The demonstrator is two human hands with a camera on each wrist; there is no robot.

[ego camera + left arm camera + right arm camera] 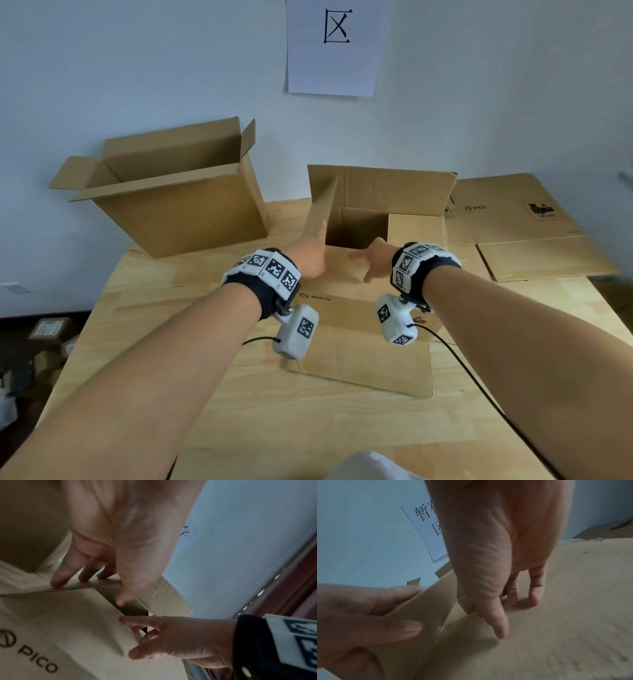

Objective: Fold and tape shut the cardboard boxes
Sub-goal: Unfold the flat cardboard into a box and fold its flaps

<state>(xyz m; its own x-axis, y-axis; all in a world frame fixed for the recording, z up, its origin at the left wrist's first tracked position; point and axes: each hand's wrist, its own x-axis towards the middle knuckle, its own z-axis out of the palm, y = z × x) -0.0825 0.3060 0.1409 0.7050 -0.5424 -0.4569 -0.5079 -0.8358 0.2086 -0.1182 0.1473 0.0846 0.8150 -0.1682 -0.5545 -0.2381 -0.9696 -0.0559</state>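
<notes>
While only half closed on top, sits mid-surface as the box in hand, PICO print facing near. Of its flaps: near flap laid flat over the opening, right flap down as well, far flap upright, left flap upright and leaning a little inward. Dark gap left between them, so not closed yet.

Pinching the left flap near its lower edge, thumb on one face and fingers on the other: left hand. Spread flat with straight fingers, tips pressing on the near flap and grasping nothing: right hand.

Judged as the folding step, midway: two flaps down, two to go, no tape on this box so far as can be seen. Next, probably, swing the left flap down and inward onto the opening while keeping the near flap pinned, then bring the far flap over to meet it. Calls for clearing the right fingertips out from under before the flaps meet, and for holding the seam shut with one hand so the flaps do not spring up. Taping afterwards calls for a roll or dispenser; none seen in any view, so to be fetched from out of sight.

Farther out: at the back left, a second box, upright, all flaps open. At the back right, flattened boxes lying on the surface. On the wall behind, a white sheet with printed characters.
</notes>
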